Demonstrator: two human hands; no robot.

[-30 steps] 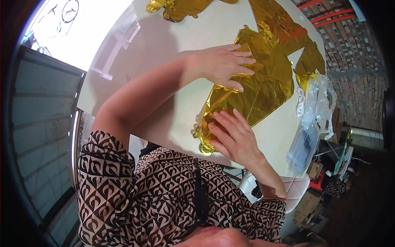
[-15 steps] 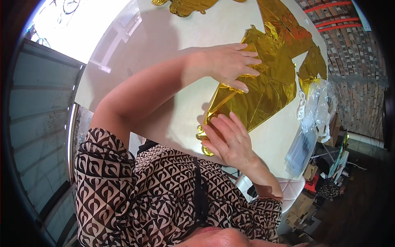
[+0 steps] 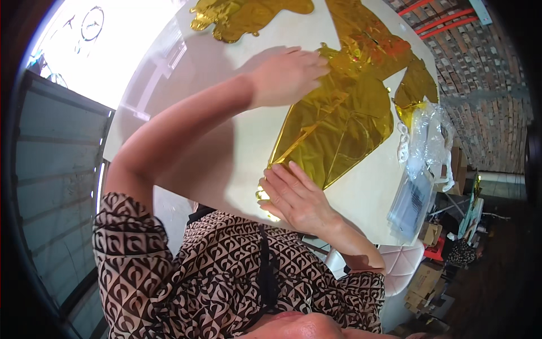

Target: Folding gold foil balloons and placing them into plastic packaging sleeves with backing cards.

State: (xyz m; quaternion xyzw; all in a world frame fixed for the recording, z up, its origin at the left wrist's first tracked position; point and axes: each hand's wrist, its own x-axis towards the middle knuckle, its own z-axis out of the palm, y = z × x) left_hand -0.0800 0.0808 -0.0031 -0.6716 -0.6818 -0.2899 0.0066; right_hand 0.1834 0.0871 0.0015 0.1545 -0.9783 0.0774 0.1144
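Observation:
A flat, creased gold foil balloon [image 3: 344, 124] lies across the white table [image 3: 353, 206]. At its far left edge is my left hand [image 3: 291, 76], slightly blurred, with its fingers stretched over the foil's border and nothing held. My right hand [image 3: 299, 198] lies flat on the near corner of the foil, fingers extended. Small shiny rounded tabs of foil [image 3: 262, 195] stick out beside its fingers. A fold line runs up the foil from that corner.
More gold foil [image 3: 243, 20] lies at the far side, and another piece [image 3: 418, 85] at the right. Clear plastic bags [image 3: 412, 198] and white ribbon [image 3: 403, 141] sit along the right table edge. A white padded chair [image 3: 401, 265] and cardboard boxes [image 3: 423, 282] stand beyond.
My left hand has slid leftward off the middle of the foil to its edge. My right hand has come down flat onto the near corner.

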